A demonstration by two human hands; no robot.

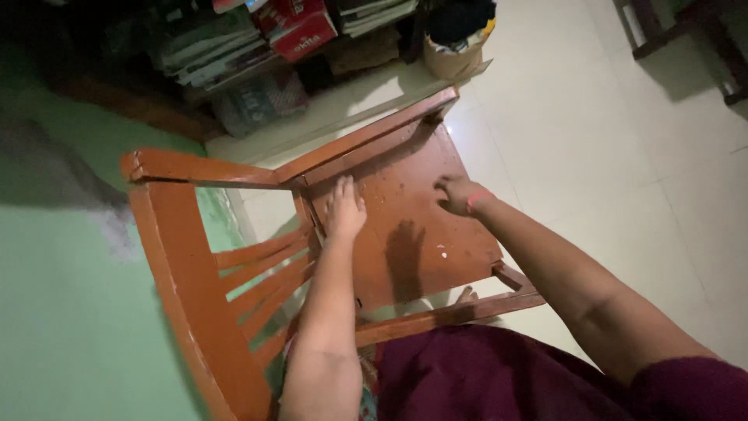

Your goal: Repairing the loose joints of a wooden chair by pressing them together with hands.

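The left hand [344, 209] lies palm down on the seat of a reddish-brown painted wooden chair [405, 234], its fingers stretched out flat and close together, gripping nothing. The fingertips point toward the far edge of the seat, and the heel of the hand sits just beside the chair's slatted backrest.

The right hand [456, 193] is to the right of the left one, also on the seat, with its fingers curled downward so that the tips touch the wood; whether they pinch anything small cannot be told. A pink band [478, 198] circles the wrist just behind that hand.

Pale specks dot the seat around and below the fingers of both hands. The chair stands tilted in the view, its backrest to the left of the hands.

Beyond the fingertips lies a pale tiled floor [592, 140]. Farther off, past the chair's far corner, stacks of books and papers [210, 51] sit on low shelves, with a brown paper bag [452, 54] beside them. A green wall [62, 312] rises left of the backrest.
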